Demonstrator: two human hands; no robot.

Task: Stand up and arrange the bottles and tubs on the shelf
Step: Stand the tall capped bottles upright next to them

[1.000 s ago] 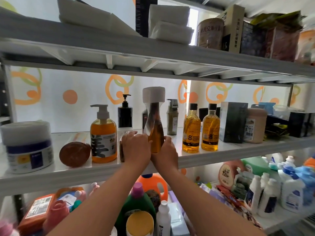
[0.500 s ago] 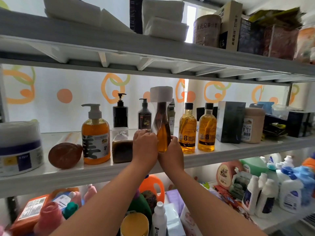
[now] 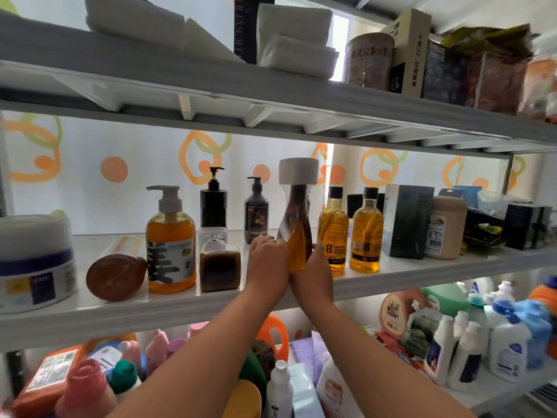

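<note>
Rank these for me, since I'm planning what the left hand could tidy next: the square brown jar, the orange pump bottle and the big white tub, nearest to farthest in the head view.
1. Square brown jar, just left of the left hand.
2. Orange pump bottle, further left.
3. Big white tub, far left end.

We read a large "8" on the label of each of the two amber bottles (image 3: 332,233) (image 3: 366,236) right of the twisted bottle (image 3: 298,224). Left of it, the orange pump bottle (image 3: 170,239) bears a big black "姜". Other print is too small.
</note>
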